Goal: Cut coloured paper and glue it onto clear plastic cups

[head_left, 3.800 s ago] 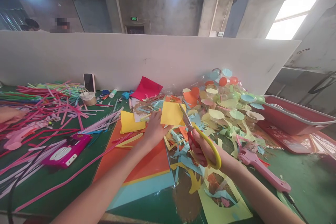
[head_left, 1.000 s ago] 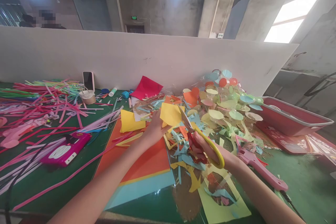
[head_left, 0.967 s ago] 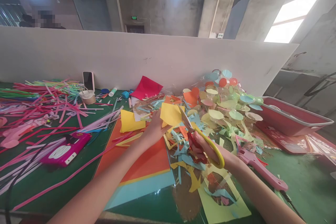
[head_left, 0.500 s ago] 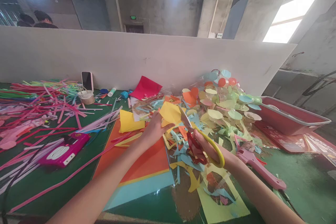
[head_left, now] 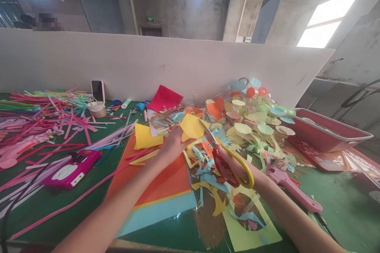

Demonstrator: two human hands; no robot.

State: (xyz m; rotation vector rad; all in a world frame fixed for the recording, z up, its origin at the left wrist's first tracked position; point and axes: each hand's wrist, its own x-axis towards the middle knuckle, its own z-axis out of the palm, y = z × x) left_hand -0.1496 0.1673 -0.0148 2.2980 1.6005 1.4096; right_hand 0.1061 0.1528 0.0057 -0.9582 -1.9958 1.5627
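Note:
My left hand (head_left: 175, 142) pinches a small piece of yellow paper (head_left: 191, 125) by its lower left edge. In my right hand (head_left: 230, 164) is a pair of scissors (head_left: 247, 176) with red and yellow handles. The blades meet the right edge of the yellow paper. Beneath my hands lie many cut paper scraps (head_left: 208, 170) in blue, yellow and orange. Orange sheets (head_left: 160, 184) are stacked under my left forearm, over a light blue sheet (head_left: 160, 211). A folded yellow piece (head_left: 147, 136) rests on the stack.
Coloured strips (head_left: 71, 118) and a magenta device (head_left: 73, 169) cover the left side. Paper-topped cups (head_left: 252, 106) are heaped at the back right, beside a red bin (head_left: 326, 134). A pink glue gun (head_left: 293, 187) lies by my right forearm. A white partition (head_left: 160, 67) stands behind.
The scissors have shifted slightly in my right hand, and their blades have tilted a little at the paper's edge. My left hand keeps its hold on the yellow paper.

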